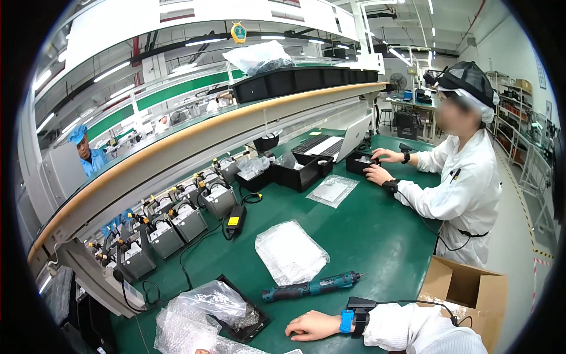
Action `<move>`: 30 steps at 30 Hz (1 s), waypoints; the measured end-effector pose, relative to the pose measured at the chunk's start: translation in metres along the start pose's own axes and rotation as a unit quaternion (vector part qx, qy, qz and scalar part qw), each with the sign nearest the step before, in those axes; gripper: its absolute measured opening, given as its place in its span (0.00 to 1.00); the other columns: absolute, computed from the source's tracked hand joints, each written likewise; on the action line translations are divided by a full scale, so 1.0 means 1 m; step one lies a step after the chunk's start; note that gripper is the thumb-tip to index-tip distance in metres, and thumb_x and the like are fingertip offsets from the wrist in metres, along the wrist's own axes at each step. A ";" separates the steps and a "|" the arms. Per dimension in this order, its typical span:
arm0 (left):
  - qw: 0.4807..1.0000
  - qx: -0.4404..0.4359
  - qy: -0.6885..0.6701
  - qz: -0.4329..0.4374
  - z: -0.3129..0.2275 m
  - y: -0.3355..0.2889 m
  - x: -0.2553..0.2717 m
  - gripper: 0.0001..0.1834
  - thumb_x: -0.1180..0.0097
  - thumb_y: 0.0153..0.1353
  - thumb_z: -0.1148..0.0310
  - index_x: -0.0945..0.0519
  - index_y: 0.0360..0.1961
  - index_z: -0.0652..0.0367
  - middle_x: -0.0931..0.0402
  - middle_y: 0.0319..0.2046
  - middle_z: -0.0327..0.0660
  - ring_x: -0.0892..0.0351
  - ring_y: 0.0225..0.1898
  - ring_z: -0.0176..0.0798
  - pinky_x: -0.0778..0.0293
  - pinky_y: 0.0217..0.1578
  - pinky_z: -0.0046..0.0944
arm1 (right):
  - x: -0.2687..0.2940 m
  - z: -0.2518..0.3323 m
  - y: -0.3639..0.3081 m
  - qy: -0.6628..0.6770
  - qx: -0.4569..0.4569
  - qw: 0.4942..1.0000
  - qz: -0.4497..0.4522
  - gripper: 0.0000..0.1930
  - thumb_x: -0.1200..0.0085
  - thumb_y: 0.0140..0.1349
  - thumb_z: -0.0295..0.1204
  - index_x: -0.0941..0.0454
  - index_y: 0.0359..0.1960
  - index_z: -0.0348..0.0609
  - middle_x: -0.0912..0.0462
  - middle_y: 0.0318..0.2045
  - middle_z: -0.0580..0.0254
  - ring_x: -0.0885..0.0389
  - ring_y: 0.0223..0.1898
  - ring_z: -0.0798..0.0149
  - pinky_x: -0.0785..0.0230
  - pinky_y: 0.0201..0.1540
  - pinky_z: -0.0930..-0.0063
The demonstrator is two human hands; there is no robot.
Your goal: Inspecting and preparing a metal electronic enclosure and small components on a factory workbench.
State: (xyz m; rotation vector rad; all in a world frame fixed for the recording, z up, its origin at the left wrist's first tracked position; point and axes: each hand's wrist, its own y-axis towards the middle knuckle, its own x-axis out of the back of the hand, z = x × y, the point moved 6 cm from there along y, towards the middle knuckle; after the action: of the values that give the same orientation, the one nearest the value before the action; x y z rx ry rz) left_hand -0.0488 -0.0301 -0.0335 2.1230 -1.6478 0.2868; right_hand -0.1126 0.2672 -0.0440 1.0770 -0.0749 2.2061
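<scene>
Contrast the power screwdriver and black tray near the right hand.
The power screwdriver is teal and black; the tray is black. The screwdriver is long and slim; the tray is broad and shallow. The screwdriver lies uncovered; a clear plastic bag partly covers the tray. Both rest on the green table.

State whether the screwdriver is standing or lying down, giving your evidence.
Lying down: the screwdriver stretches lengthwise along the green table, its tip toward the picture's right, beyond the right hand.
</scene>
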 end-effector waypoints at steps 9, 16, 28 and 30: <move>1.000 -0.009 0.022 -0.016 0.006 -0.002 0.003 0.17 0.61 0.67 0.60 0.32 0.26 0.60 0.37 0.19 0.38 0.39 0.21 0.34 0.39 0.24 0.35 | -0.001 0.002 0.002 -0.010 -0.002 1.000 0.013 0.09 0.49 0.59 0.36 0.26 0.37 0.46 0.32 0.18 0.66 0.30 0.22 0.62 0.40 0.24 0.67; 0.997 0.027 -0.070 -0.024 -0.007 -0.003 0.001 0.16 0.63 0.68 0.63 0.30 0.26 0.59 0.35 0.18 0.36 0.39 0.20 0.29 0.40 0.22 0.31 | 0.000 0.003 0.002 -0.016 0.005 1.000 0.000 0.09 0.49 0.59 0.37 0.26 0.37 0.47 0.33 0.16 0.67 0.31 0.19 0.62 0.41 0.22 0.68; 1.000 -0.014 -0.005 0.005 0.008 0.002 -0.001 0.18 0.62 0.67 0.64 0.34 0.19 0.59 0.39 0.13 0.35 0.41 0.16 0.30 0.42 0.19 0.32 | 0.000 0.003 0.004 -0.018 -0.011 1.000 0.010 0.09 0.49 0.58 0.36 0.27 0.36 0.47 0.31 0.17 0.65 0.29 0.20 0.60 0.40 0.22 0.66; 1.000 0.005 -0.012 0.010 -0.001 -0.001 0.000 0.19 0.62 0.67 0.63 0.35 0.18 0.59 0.40 0.13 0.35 0.41 0.16 0.30 0.43 0.19 0.32 | -0.001 0.003 0.004 -0.020 -0.001 1.000 0.006 0.09 0.49 0.58 0.36 0.27 0.36 0.47 0.31 0.17 0.65 0.29 0.20 0.60 0.40 0.22 0.66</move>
State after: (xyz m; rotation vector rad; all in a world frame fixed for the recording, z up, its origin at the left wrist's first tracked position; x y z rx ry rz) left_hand -0.0477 -0.0293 -0.0334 2.1258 -1.6861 0.2776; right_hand -0.1127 0.2624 -0.0418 1.1225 -0.1004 2.1942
